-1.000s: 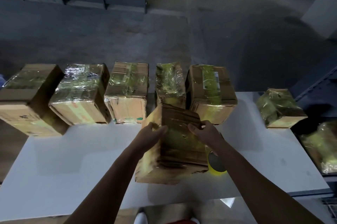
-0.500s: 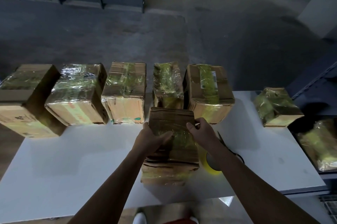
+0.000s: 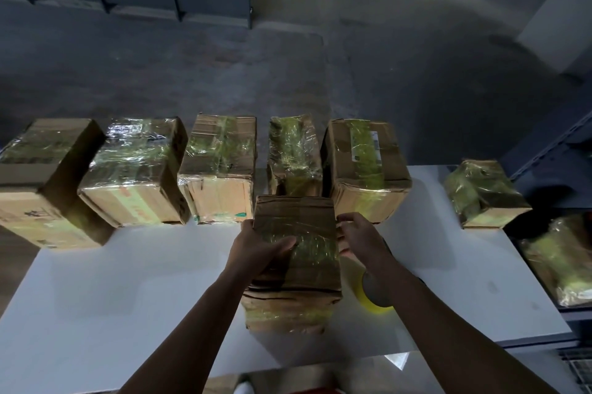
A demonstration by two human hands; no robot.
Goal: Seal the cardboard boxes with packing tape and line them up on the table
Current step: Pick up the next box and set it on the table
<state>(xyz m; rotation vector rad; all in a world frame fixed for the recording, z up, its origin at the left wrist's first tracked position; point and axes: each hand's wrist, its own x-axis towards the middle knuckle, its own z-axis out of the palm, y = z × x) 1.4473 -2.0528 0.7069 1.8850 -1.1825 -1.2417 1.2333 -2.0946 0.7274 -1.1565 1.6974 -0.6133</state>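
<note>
Both hands are on the taped box (image 3: 298,262) just in front of the row of sealed boxes (image 3: 221,169) on the bench (image 3: 128,297). The left hand (image 3: 256,249) is gripping its left side, thumb over the top, and the right hand (image 3: 358,236) is curling its fingers round the right edge. With the tape roll (image 3: 373,300) lying idle beside it, sealing is looking done, so lining up is the step in hand; next it is needing a slide to the row's right end, squared up.
</note>
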